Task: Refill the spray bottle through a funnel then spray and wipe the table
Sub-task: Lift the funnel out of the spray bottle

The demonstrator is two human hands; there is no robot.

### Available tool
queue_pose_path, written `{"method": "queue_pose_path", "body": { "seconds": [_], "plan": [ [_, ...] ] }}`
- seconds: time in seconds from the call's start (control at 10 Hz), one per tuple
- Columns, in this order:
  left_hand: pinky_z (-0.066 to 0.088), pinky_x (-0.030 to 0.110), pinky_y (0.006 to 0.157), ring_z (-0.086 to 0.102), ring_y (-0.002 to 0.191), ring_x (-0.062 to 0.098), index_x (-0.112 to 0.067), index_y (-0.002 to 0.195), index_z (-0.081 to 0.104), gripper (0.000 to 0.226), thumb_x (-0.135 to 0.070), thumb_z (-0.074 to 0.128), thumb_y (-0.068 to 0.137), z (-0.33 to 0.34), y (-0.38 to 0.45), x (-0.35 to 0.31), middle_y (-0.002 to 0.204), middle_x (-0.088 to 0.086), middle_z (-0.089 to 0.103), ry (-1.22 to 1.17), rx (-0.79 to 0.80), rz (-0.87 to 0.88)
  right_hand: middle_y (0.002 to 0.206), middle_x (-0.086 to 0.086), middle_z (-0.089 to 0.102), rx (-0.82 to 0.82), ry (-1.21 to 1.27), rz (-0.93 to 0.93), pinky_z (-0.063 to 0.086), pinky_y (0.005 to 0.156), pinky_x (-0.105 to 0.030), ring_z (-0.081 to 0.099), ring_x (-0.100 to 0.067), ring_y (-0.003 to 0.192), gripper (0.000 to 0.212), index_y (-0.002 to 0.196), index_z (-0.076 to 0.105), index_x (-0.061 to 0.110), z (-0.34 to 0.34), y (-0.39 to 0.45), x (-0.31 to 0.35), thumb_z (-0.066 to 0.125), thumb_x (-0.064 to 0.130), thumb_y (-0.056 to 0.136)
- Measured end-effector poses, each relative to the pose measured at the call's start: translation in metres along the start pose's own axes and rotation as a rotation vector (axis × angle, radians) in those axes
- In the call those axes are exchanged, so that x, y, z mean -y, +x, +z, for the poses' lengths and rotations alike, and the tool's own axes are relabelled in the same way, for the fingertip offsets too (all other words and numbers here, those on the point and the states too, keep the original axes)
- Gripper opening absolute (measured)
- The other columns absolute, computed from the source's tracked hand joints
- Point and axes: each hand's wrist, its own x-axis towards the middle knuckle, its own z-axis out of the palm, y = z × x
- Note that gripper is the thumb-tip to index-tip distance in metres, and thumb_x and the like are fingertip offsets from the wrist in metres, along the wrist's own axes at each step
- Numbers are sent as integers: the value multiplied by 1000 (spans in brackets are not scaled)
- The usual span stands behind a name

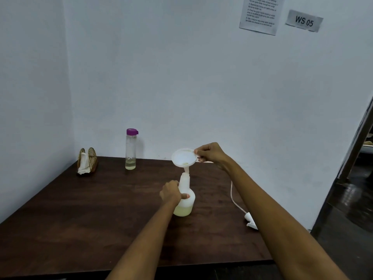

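A white translucent spray bottle point(186, 201) without its head stands mid-table, with pale yellow liquid in its bottom. My left hand point(171, 193) grips its body. A white funnel point(184, 158) is tilted above the bottle's neck, its spout at the opening. My right hand point(210, 153) pinches the funnel's rim on the right side. The white spray head point(250, 220) with its dip tube lies on the table to the right. A clear bottle with a purple cap point(131, 149) stands at the back, a little yellowish liquid left in it.
The dark wooden table point(101, 209) sits in a corner of white walls. A wicker holder with white tissues point(87, 163) stands at the back left. The table's right edge drops to a dark floor point(343, 229). Paper notices hang on the wall.
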Motion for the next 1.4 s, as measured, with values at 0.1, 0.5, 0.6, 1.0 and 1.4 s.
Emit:
{"method": "queue_pose_path", "body": {
  "seconds": [0.1, 0.5, 0.6, 1.0, 1.4],
  "plan": [
    [44, 27, 84, 55, 117, 19, -14, 126, 55, 58, -46, 70, 80, -2, 1, 4, 126, 3, 59, -21, 2, 40, 69, -8, 64, -22, 1, -69, 54, 57, -13, 57, -5, 47, 19, 101, 67, -9, 5, 6, 12, 64, 3, 87],
    [51, 32, 91, 48, 126, 25, -12, 131, 54, 36, -16, 50, 95, -72, 46, 133, 135, 8, 51, 483, 44, -268, 104, -19, 68, -53, -514, -179, 50, 89, -28, 68, -32, 99, 27, 107, 66, -6, 112, 74, 5, 54, -4, 83],
    [50, 27, 58, 47, 126, 23, -15, 130, 54, 47, -27, 68, 87, -91, 62, 152, 136, 6, 48, 574, 145, -382, 117, -21, 63, -19, -767, -236, 46, 88, -31, 60, -33, 109, 27, 109, 64, -5, 156, 97, 3, 52, -5, 85],
    [48, 25, 92, 56, 122, 18, -11, 131, 52, 41, -23, 58, 93, -102, 131, 180, 134, 5, 55, 410, 105, -329, 39, -7, 58, 184, -1409, -281, 32, 36, -17, 58, -15, 34, 33, 36, 59, 12, 278, 150, -51, 91, 13, 24],
    [46, 25, 69, 60, 116, 20, -11, 126, 58, 32, -16, 48, 96, -96, 145, 177, 129, 5, 59, 487, 153, -318, 67, -9, 37, 302, -1408, -47, 44, 98, -19, 58, -19, 109, 39, 105, 60, 3, 263, 186, -98, 23, 16, 103]
  ]
}}
